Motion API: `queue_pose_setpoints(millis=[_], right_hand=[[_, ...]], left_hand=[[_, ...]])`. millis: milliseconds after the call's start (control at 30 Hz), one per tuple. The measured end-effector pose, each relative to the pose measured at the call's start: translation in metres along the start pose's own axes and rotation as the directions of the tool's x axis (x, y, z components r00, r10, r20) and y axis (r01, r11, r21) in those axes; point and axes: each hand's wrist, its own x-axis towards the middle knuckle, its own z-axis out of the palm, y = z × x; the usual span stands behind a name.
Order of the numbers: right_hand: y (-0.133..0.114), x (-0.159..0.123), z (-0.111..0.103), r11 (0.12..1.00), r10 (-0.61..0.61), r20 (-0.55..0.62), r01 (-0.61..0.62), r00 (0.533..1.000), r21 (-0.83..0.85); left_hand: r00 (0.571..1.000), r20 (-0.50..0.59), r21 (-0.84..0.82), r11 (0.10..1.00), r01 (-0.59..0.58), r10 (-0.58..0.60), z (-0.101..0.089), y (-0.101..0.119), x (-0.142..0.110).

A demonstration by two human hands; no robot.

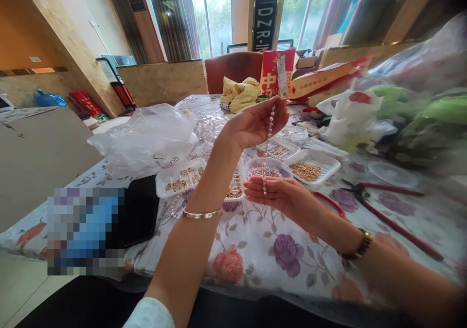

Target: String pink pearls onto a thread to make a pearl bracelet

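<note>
My left hand (260,121) is raised over the table, its fingers closed on the upper end of a bead strand (269,136). The strand hangs down, with pale pearl-like beads and small shiny ones between them. Lower down, my right hand (280,194) lies stretched out flat, and the strand's lower part rests against its fingers. Behind that hand stands a round tub (288,169) of pinkish-purple beads. A tray of gold beads (306,171) is to its right. Two divided trays of gold pieces lie to the left, one tray (199,165) and another partly behind my left forearm.
Red-handled pliers (359,191) lie open on the right of the flowered tablecloth (255,260). A dark phone-like slab (142,211) is at left, beside a blurred-out patch. Plastic bags (146,131) stand on the left and right. A yellow cloth (239,94) and red bag (270,70) are behind.
</note>
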Motion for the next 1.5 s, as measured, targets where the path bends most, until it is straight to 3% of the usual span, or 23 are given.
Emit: queue_pose_setpoints(millis=[300, 733, 1300, 1500], right_hand=[[0.0003, -0.0015, 0.0006, 1.000, -0.004, 0.005, 0.003, 1.000, 0.022], [0.0020, -0.0004, -0.0003, 0.999, 0.000, 0.011, -0.001, 1.000, 0.032], [0.0038, 0.0014, -0.0038, 0.995, -0.024, 0.044, 0.020, 0.999, 0.094], [0.0073, 0.0033, -0.0056, 0.991, -0.072, 0.059, 0.065, 0.996, 0.117]], left_hand=[[1.000, 0.016, 0.060, 0.998, -0.014, 0.013, 0.0001, 0.0006, -0.0001], [1.000, -0.014, -0.063, 0.998, 0.009, -0.010, 0.0006, 0.0001, 0.0002], [1.000, 0.012, 0.071, 0.997, -0.002, 0.001, 0.0033, -0.0033, -0.0022], [1.000, -0.004, 0.029, 0.999, 0.018, -0.017, 0.0050, -0.0077, -0.0015]])
